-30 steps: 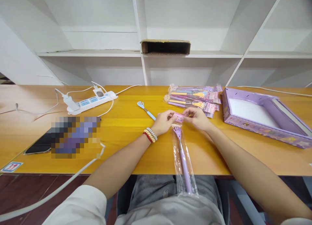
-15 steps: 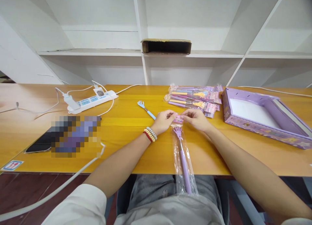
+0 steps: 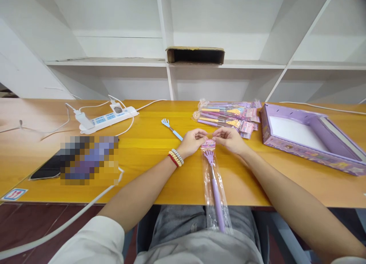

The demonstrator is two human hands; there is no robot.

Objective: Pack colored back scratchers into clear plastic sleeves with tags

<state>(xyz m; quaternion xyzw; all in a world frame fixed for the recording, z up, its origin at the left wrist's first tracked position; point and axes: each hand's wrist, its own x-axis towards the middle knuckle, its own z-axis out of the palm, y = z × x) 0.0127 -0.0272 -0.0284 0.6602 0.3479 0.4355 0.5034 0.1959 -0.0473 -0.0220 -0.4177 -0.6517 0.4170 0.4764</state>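
Note:
A purple back scratcher [image 3: 218,203] lies in a clear plastic bag with a pink header card [image 3: 208,144]. Its claw end is nearest my hands, and the handle reaches over the table's front edge toward my lap. My left hand [image 3: 194,142] pinches at the card's upper left corner, thumb and fingers closed. At the upper right corner my right hand [image 3: 228,140] is closed in a similar pinch. A light blue back scratcher [image 3: 172,129] without a bag lies beyond my left hand, which hides its lower end.
Several bagged back scratchers [image 3: 228,113] are piled beyond my right hand. To their right stands an open purple box [image 3: 303,147]. A white power strip [image 3: 108,119] with cables and a dark phone [image 3: 51,165] lie at left. A cardboard box [image 3: 195,56] sits on the shelf.
The bagged purple back scratcher has slid slightly down toward my lap. More of its header card shows between my fingers. Both hands stay almost in place.

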